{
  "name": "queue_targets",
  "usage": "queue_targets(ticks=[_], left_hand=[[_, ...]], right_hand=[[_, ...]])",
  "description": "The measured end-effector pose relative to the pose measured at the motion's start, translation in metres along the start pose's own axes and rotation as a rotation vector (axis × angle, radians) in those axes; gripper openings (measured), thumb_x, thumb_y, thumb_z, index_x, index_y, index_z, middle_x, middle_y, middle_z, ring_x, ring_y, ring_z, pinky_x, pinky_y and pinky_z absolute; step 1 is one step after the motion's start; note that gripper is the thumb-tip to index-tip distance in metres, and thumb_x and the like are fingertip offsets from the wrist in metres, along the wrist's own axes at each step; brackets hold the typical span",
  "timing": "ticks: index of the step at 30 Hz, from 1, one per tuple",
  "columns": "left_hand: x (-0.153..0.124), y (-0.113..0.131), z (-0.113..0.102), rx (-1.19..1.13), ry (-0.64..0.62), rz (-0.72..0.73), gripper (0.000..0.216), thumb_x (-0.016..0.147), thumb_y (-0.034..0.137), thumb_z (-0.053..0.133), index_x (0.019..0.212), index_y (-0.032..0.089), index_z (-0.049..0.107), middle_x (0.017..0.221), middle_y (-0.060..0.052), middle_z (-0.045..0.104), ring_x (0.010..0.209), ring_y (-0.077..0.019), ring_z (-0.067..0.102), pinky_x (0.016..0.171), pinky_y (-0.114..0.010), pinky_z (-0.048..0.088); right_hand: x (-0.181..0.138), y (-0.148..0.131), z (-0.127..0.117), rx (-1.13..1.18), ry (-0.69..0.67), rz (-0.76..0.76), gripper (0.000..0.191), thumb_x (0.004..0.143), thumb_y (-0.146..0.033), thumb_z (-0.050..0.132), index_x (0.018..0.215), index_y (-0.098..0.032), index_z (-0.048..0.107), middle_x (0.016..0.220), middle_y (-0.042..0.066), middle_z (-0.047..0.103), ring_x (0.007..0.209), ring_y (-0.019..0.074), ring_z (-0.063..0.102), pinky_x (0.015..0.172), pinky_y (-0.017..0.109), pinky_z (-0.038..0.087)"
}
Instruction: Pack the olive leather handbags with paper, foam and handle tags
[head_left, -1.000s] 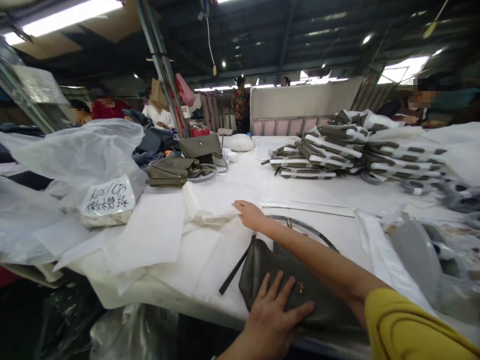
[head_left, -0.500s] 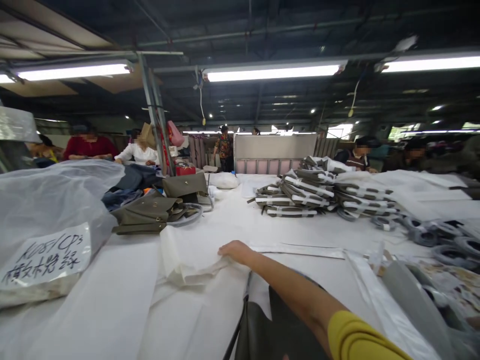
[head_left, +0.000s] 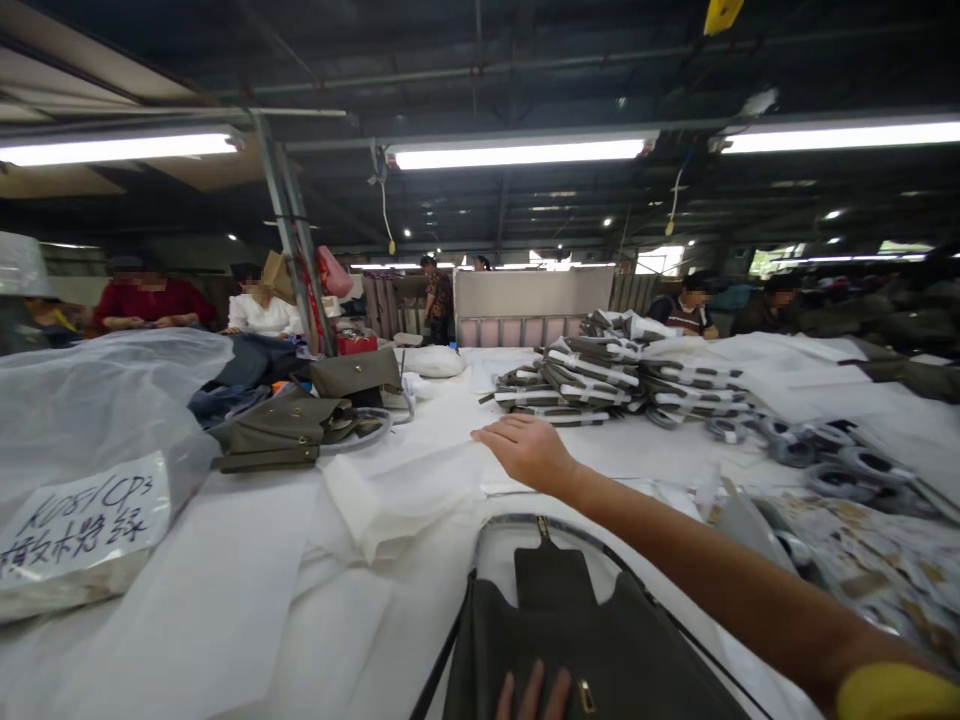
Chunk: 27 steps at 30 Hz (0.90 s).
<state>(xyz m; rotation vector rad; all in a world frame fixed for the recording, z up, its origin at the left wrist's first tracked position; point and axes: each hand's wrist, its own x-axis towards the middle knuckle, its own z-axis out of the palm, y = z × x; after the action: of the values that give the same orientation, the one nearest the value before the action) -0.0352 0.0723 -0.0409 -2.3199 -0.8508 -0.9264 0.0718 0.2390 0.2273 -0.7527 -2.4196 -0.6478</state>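
My right hand (head_left: 529,452) reaches in from the right over the white table, its fingers stretched out to the left, close above a thin white sheet (head_left: 386,505). Nothing shows in its grasp. Below it lies a dark olive handbag (head_left: 525,620) with a flap strap, a gold-coloured fitting and a wrapped, arched handle. The fingers of my left hand (head_left: 534,692) rest spread on the bag's front at the bottom edge; the rest of that hand is out of frame.
A stack of olive bag parts with white wrapping (head_left: 592,375) stands behind my right hand. Olive bags (head_left: 277,430) and a labelled plastic sack (head_left: 97,440) lie to the left. Grey wrapped rings (head_left: 847,465) are at right. Several people work beyond the table.
My right hand has moved up and to the right, off the crumpled sheet. The handbag now shows more fully, and my left fingers have come into view on it.
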Motion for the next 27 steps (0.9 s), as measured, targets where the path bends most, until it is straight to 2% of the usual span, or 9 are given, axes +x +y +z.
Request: queue_targets(ticks=[1,2,7,10,13,16,20,24,27], left_hand=[[-0.006,0.0,-0.014,0.039,0.107,-0.005,0.062,0.083,0.039,0.065,0.139,0.053,0.043,0.127,0.005,0.067,0.14,-0.0268,0.041,0.123,-0.055,0.02],[-0.009,0.0,-0.029,0.028,0.081,0.026,0.062,0.086,0.039,0.063,0.143,0.048,0.041,0.134,0.003,0.063,0.14,-0.0256,0.041,0.123,-0.051,0.02],[0.008,-0.002,-0.09,-0.267,-0.409,-0.108,0.069,0.089,0.03,0.062,0.149,0.044,0.03,0.156,-0.005,0.038,0.14,-0.0315,0.039,0.11,-0.055,0.039],[0.018,-0.001,-0.1,-0.329,-0.47,-0.153,0.067,0.089,0.028,0.063,0.148,0.042,0.034,0.153,-0.006,0.042,0.138,-0.0319,0.042,0.111,-0.056,0.037],[0.018,0.002,-0.102,-0.406,-0.49,-0.204,0.057,0.092,0.032,0.059,0.145,0.041,0.04,0.14,-0.003,0.057,0.122,-0.0252,0.059,0.106,-0.044,0.046],[0.014,0.004,-0.102,-0.443,-0.511,-0.236,0.05,0.095,0.033,0.056,0.142,0.041,0.045,0.134,0.002,0.062,0.113,-0.0219,0.064,0.099,-0.037,0.052],[0.012,0.004,-0.1,-0.395,-0.546,-0.217,0.059,0.092,0.032,0.06,0.146,0.042,0.038,0.143,-0.002,0.055,0.125,-0.0272,0.057,0.102,-0.047,0.05],[0.004,0.004,-0.093,-0.353,-0.504,-0.164,0.058,0.091,0.034,0.06,0.146,0.042,0.039,0.148,-0.003,0.048,0.131,-0.0317,0.051,0.108,-0.054,0.044],[-0.006,0.008,-0.088,-0.32,-0.445,-0.163,0.055,0.092,0.032,0.057,0.145,0.039,0.042,0.145,-0.004,0.052,0.129,-0.0343,0.053,0.111,-0.058,0.039]], right_hand=[[-0.014,-0.008,-0.022,-0.012,-0.029,-0.038,0.035,0.101,-0.018,0.037,0.122,-0.017,0.065,0.113,0.009,0.073,0.097,0.0199,0.066,0.093,0.035,0.046],[-0.028,-0.018,-0.042,-0.017,-0.077,-0.056,0.035,0.101,-0.018,0.037,0.123,-0.018,0.064,0.114,0.009,0.072,0.097,0.0198,0.066,0.09,0.035,0.047],[-0.104,-0.081,-0.094,0.055,-0.415,0.011,0.034,0.1,-0.016,0.036,0.115,-0.017,0.066,0.104,0.011,0.073,0.088,0.0207,0.066,0.075,0.033,0.047],[-0.145,-0.111,-0.092,0.153,-0.586,0.079,0.026,0.094,-0.015,0.045,0.109,-0.016,0.066,0.095,0.011,0.072,0.082,0.0207,0.066,0.07,0.032,0.047],[-0.172,-0.122,-0.081,0.315,-0.733,0.133,0.019,0.093,-0.023,0.052,0.101,-0.018,0.068,0.093,0.008,0.072,0.081,0.0201,0.066,0.068,0.03,0.047],[-0.182,-0.116,-0.069,0.52,-0.74,0.221,0.027,0.098,-0.034,0.048,0.109,-0.021,0.07,0.104,0.007,0.072,0.091,0.0184,0.067,0.077,0.028,0.05],[-0.191,-0.101,-0.052,0.479,-0.681,0.285,0.035,0.099,-0.033,0.049,0.128,-0.02,0.063,0.119,0.011,0.068,0.111,0.0228,0.061,0.098,0.038,0.046],[-0.206,-0.101,-0.04,0.417,-0.688,0.243,0.064,0.093,-0.049,0.057,0.15,-0.026,0.039,0.158,0.012,0.033,0.145,0.0333,0.027,0.116,0.057,0.02],[-0.216,-0.109,-0.04,0.467,-0.747,0.221,0.064,0.098,-0.052,0.046,0.154,-0.029,0.026,0.162,0.009,0.025,0.149,0.0322,0.02,0.118,0.058,0.015]])
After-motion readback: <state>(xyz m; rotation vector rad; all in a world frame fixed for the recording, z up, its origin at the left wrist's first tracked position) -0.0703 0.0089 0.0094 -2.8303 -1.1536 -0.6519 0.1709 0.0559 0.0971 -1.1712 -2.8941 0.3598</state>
